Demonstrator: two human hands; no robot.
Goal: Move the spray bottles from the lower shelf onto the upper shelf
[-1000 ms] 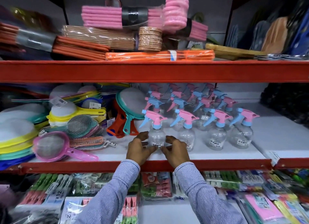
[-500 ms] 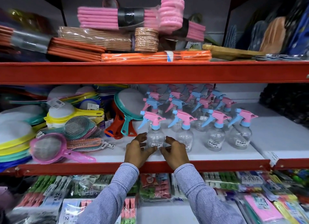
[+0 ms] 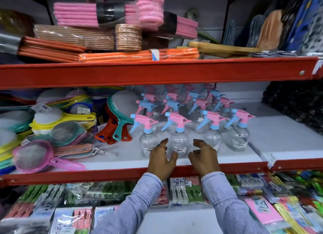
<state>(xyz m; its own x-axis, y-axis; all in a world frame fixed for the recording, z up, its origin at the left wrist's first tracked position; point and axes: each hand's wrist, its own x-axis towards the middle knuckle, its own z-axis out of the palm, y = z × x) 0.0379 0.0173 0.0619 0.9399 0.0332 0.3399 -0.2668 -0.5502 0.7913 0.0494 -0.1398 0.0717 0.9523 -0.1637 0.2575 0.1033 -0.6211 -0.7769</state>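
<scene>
Several clear spray bottles with pink and blue trigger heads stand in rows on the white middle shelf (image 3: 272, 142). The front row includes a leftmost bottle (image 3: 147, 141), a second bottle (image 3: 180, 140) and a third bottle (image 3: 212, 137). My left hand (image 3: 161, 157) is between the leftmost and second bottles, fingers spread. Just right of the second bottle, my right hand (image 3: 203, 157) has its fingers curled and apart. Neither hand clasps a bottle. The upper shelf (image 3: 174, 72) has a red front beam.
The upper shelf carries pink mats (image 3: 76, 15), woven coasters (image 3: 128, 37), orange packs (image 3: 138, 56) and a wooden board (image 3: 222, 48). Plastic strainers (image 3: 47, 156) and paddles (image 3: 120, 128) crowd the middle shelf's left. Packaged clothes pegs (image 3: 185, 190) lie below.
Both hands have shifted right from around the leftmost front bottle to either side of the second one. They have spread further apart.
</scene>
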